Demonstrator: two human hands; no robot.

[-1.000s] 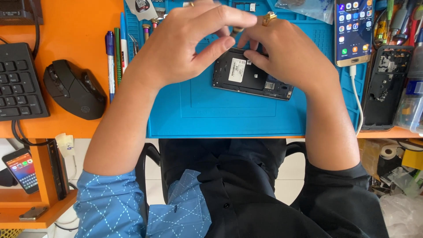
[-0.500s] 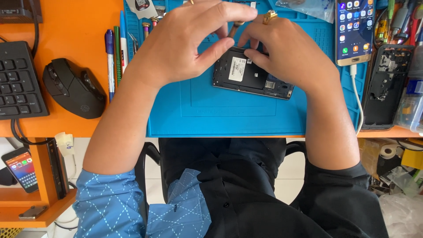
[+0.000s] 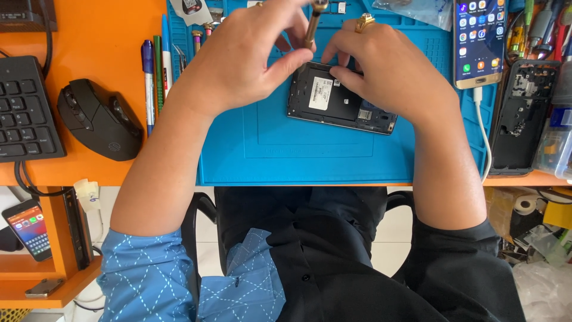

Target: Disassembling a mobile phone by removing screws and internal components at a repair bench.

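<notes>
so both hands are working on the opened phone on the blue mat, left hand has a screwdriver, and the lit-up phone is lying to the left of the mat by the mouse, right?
Not quite. The lit-up phone lies at the right end of the blue mat, not by the mouse. The head view shows this. The rest holds: left hand grips the screwdriver, and the right hand is also on the opened phone.

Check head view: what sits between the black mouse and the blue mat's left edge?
In the head view, a row of pens lies on the orange desk, between the black mouse and the blue mat.
</notes>
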